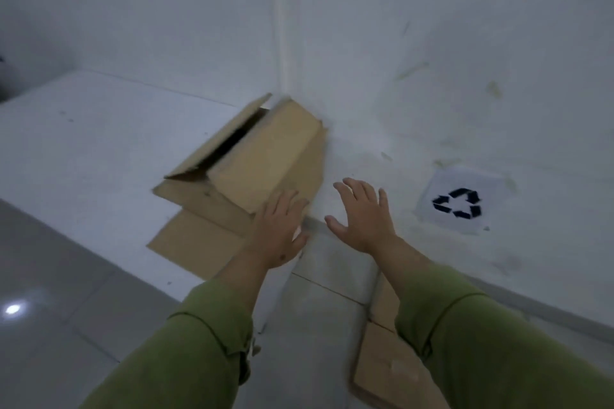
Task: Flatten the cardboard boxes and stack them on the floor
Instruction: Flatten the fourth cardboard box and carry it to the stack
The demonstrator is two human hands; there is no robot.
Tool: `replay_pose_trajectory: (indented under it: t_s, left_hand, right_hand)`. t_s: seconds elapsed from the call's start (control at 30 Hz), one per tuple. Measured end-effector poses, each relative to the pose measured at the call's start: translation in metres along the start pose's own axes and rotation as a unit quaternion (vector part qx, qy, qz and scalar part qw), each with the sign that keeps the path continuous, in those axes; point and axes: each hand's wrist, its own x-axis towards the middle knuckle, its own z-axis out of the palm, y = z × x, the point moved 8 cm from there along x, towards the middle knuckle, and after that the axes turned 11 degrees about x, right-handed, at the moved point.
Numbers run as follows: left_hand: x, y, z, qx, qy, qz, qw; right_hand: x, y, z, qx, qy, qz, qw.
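Note:
A brown cardboard box (252, 156) lies in the corner of the room, partly collapsed, with one flap raised and a dark gap showing. Under it lies a flat cardboard sheet (189, 239) on the white floor. My left hand (280, 231) has straight fingers, its fingertips at the near right corner of the box. My right hand (360, 212) is spread open in the air to the right of the box and holds nothing. A second flattened piece of cardboard (388, 359) lies on the floor beneath my right forearm.
White walls meet in the corner right behind the box. A paper sheet with a black recycling symbol (460, 202) is stuck low on the right wall. Grey floor tiles (66, 309) lie at the near left, with a light reflection on them.

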Motion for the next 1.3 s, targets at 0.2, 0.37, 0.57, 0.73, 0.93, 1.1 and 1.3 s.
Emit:
replay_pose_trajectory:
  t_s: [0.2, 0.37, 0.57, 0.73, 0.93, 1.1, 1.3]
  left_hand:
    - [-0.013, -0.124, -0.030, 0.001, 0.030, -0.052, 0.998]
    - [-0.033, -0.207, -0.025, -0.029, 0.037, -0.139, 0.989]
    - [-0.008, -0.284, 0.030, -0.400, -0.048, -0.260, 0.878]
    - [0.014, -0.341, 0.046, -0.423, -0.069, -0.316, 0.846]
    - [0.023, -0.406, 0.057, -0.445, -0.070, -0.296, 0.842]
    - [0.018, -0.487, 0.058, -0.467, -0.060, -0.305, 0.828]
    - [0.016, -0.575, 0.052, -0.436, -0.124, -0.241, 0.858]
  right_hand:
    - [0.059, -0.093, 0.040, 0.112, 0.011, 0.045, 0.993]
    - [0.083, -0.091, 0.083, 0.333, 0.037, 0.264, 0.904]
    - [0.108, -0.103, 0.118, 0.427, 0.134, 0.337, 0.828]
    - [0.128, -0.136, 0.137, 0.405, 0.167, 0.338, 0.833]
    - [0.157, -0.176, 0.150, 0.355, 0.148, 0.318, 0.866]
    - [0.195, -0.237, 0.187, 0.360, 0.114, 0.316, 0.870]
    - [0.242, -0.302, 0.234, 0.392, 0.097, 0.313, 0.860]
